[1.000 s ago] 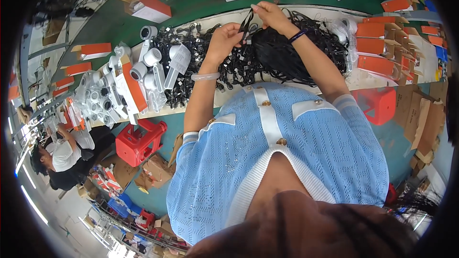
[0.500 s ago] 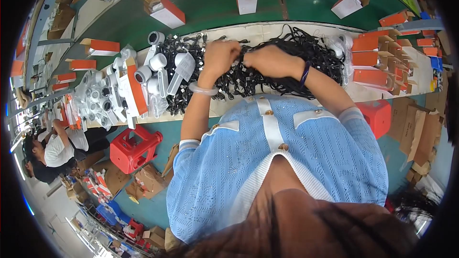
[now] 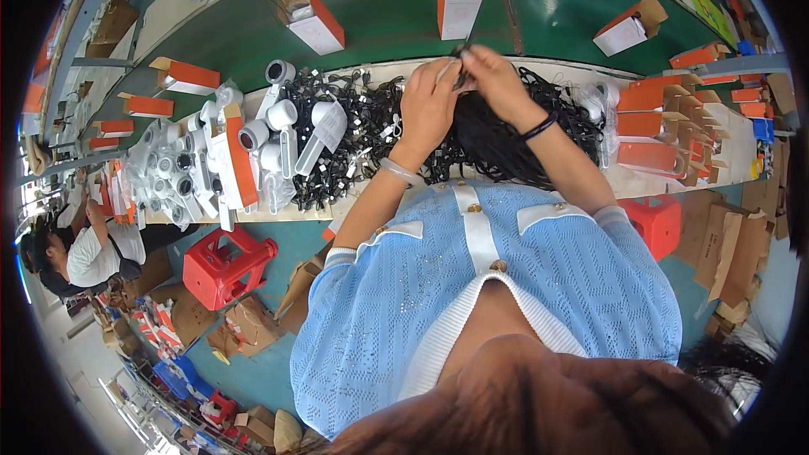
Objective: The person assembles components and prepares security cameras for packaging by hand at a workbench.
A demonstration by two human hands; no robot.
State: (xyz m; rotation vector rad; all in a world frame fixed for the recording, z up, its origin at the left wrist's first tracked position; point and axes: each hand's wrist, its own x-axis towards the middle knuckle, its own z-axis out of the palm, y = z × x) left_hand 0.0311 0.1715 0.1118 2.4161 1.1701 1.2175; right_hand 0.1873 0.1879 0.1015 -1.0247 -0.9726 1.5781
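Above the far edge of the white worktop, my left hand (image 3: 425, 105) and my right hand (image 3: 502, 88) meet, fingers closed on a short black cable (image 3: 461, 54) between their fingertips. Fingers cover most of it. Beneath my right wrist lies a heap of long black cords (image 3: 497, 141). To the left of it spreads a pile of short black cables (image 3: 358, 109) with small plugs. White handheld devices with round grey-and-white heads (image 3: 281, 113), resembling small fans, lie farther left, one with a paper slip on its handle.
A green conveyor belt (image 3: 379, 13) runs beyond the worktop, bearing open orange-and-white boxes (image 3: 462, 17). More such boxes (image 3: 645, 126) are stacked at the right. Red stools (image 3: 226, 268) stand near the bench. Another person (image 3: 93, 244) sits at far left.
Both hands have moved farther out and slightly right, from over the cable piles to the worktop's far edge. A black cable now shows between the fingertips. Boxes on the belt have shifted rightward.
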